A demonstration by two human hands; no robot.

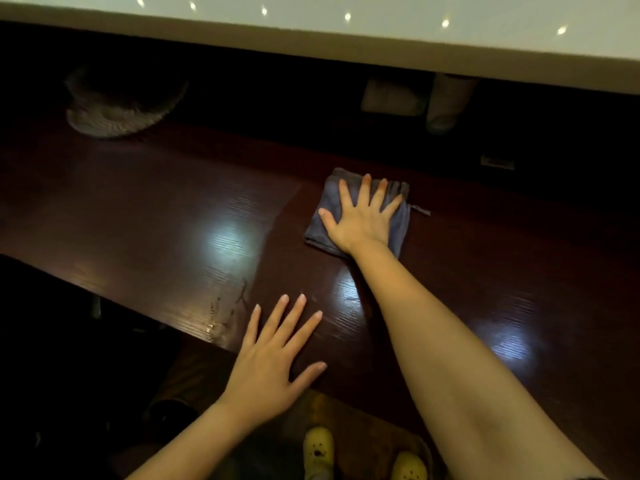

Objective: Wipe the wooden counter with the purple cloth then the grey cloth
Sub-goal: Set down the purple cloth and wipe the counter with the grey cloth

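A folded purplish cloth (320, 226) lies flat on the dark wooden counter (156, 209), right of centre and toward the back. My right hand (362, 216) presses down on it with the palm flat and fingers spread; a small loop tag sticks out at the cloth's right edge. My left hand (273, 355) rests flat on the counter's front edge, fingers apart, holding nothing. No second cloth shows in the head view.
A pale woven basket (117, 105) sits at the back left of the counter. Two blurred light objects (391, 97) stand at the back right under a raised white ledge (346, 32). Scuff marks (225, 313) show near the front edge. Yellow slippers (318, 445) are below.
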